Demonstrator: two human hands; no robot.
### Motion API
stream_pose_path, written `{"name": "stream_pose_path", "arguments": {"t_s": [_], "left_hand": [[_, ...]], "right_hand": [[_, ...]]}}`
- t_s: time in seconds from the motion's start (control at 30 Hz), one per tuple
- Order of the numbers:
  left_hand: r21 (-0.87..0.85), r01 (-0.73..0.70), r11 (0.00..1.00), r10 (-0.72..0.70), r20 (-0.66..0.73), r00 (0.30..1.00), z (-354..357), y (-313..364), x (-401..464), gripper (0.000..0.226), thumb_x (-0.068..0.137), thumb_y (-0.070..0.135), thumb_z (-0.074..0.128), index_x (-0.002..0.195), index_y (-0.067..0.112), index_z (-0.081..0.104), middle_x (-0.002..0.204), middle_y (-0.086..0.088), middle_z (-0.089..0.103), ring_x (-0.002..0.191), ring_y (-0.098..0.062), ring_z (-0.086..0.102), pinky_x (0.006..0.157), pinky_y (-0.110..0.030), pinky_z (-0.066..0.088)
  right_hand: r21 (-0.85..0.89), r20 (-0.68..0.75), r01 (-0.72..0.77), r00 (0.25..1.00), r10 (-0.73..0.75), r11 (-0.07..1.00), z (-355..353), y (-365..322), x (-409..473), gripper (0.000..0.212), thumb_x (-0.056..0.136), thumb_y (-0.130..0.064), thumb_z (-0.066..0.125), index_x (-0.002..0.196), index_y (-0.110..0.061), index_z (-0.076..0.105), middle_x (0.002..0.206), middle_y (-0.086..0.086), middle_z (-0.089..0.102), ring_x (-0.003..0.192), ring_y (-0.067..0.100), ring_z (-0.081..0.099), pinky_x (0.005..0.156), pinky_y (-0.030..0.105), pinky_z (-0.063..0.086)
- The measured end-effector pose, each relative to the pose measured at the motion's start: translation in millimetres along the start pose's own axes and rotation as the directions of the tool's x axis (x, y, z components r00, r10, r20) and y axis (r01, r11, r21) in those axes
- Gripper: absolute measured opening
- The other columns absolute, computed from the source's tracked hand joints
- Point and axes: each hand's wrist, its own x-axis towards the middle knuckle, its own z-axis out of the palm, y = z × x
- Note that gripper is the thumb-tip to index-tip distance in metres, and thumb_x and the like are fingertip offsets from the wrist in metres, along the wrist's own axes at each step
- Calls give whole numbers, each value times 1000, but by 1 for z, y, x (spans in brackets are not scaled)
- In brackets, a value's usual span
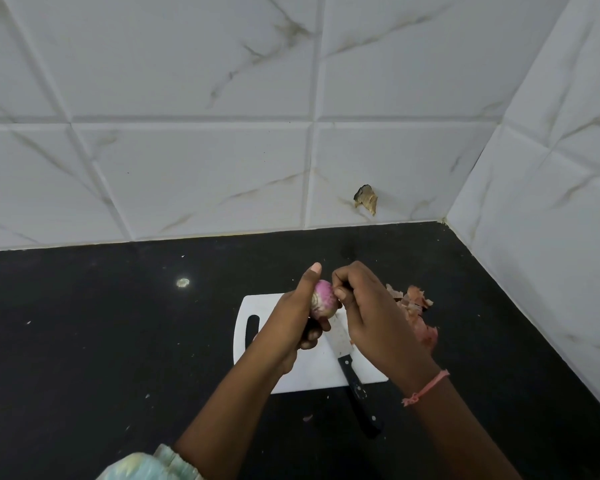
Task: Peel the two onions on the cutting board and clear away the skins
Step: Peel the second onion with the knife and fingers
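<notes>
My left hand (300, 315) grips a partly peeled purple onion (323, 298) above the white cutting board (312, 374). Thumb and curled fingers of my right hand (368, 311) pinch at the onion's top right side. A heap of loose pinkish-brown skins (414, 306) lies on the counter just right of the board, partly hidden behind my right hand. A second onion is not visible; my hands may hide it.
A black-handled knife (355, 386) lies across the board's front right edge, its handle overhanging onto the black counter (101, 341). White tiled walls (222, 150) close off the back and right. A small skin scrap (307, 417) lies near the board's front.
</notes>
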Motion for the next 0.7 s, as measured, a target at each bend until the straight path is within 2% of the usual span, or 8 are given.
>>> {"name": "stream_pose_path", "arguments": {"t_s": [0.1, 0.2, 0.3, 0.43, 0.53, 0.6, 0.67, 0.7], "left_hand": [[-6, 17, 1000, -17, 14, 1000, 0, -2, 1, 68, 94, 67, 39, 61, 11, 57, 58, -10, 56, 41, -12, 37, 39, -21, 29], [-87, 19, 996, -16, 37, 999, -2, -1, 3, 66, 97, 64, 38, 66, 9, 60, 57, -9, 56, 42, -13, 38, 39, -21, 31], [-285, 46, 958, -20, 94, 995, -5, -2, 7, 65, 101, 55, 37, 72, 8, 71, 61, -11, 57, 45, -14, 41, 40, -21, 34], [-487, 158, 859, -29, 262, 965, -7, -5, 9, 51, 105, 35, 25, 110, 5, 66, 81, -13, 69, 50, -11, 44, 43, -18, 37], [-573, 209, 793, -30, 305, 952, -5, -6, 10, 44, 100, 24, 27, 119, 7, 63, 99, -18, 72, 54, -12, 44, 47, -19, 40], [-607, 226, 762, -25, 322, 947, -4, -7, 10, 43, 99, 27, 31, 120, 7, 63, 105, -19, 70, 56, -13, 45, 47, -20, 41], [-637, 256, 727, -28, 344, 939, -3, -8, 12, 44, 97, 39, 40, 118, 7, 63, 104, -17, 68, 57, -14, 46, 47, -21, 42], [-645, 258, 719, -25, 347, 938, -3, -9, 13, 45, 94, 43, 47, 115, 7, 65, 101, -15, 66, 58, -14, 46, 46, -21, 42]], "right_hand": [[2, -8, -18, 1000, 18, 1000, 3, 0, -3, 9, 95, -16, 42, 91, -24, 45, 89, -11, 45, 84, 0, 46, 72, 9, 37], [66, -3, -48, 999, 49, 997, 3, -2, -7, 16, 94, -31, 33, 91, -23, 47, 89, -12, 48, 87, 3, 47, 74, 8, 36], [177, -20, -124, 991, 130, 976, -2, -2, -12, 8, 93, -23, 46, 86, -25, 50, 84, -16, 51, 85, 8, 52, 72, 10, 38], [359, -159, -243, 936, 315, 901, -10, 1, -16, 20, 85, -5, 67, 82, -23, 58, 81, -12, 62, 81, 6, 60, 70, 11, 47], [390, -229, -302, 883, 409, 870, -9, 11, -17, 33, 78, 14, 62, 72, -18, 59, 79, -6, 66, 80, 8, 64, 69, 12, 50], [378, -245, -314, 873, 421, 871, -8, 16, -17, 38, 76, 20, 53, 64, -16, 59, 69, -5, 64, 69, 9, 62, 67, 15, 50], [395, -192, -379, 857, 479, 837, -8, 19, -14, 36, 85, 15, 46, 66, -13, 59, 65, -5, 58, 63, 7, 54, 65, 16, 46], [384, -141, -419, 854, 501, 823, -7, 20, -13, 32, 94, 5, 44, 72, -12, 60, 70, -6, 56, 66, 6, 52, 66, 11, 43]]}}
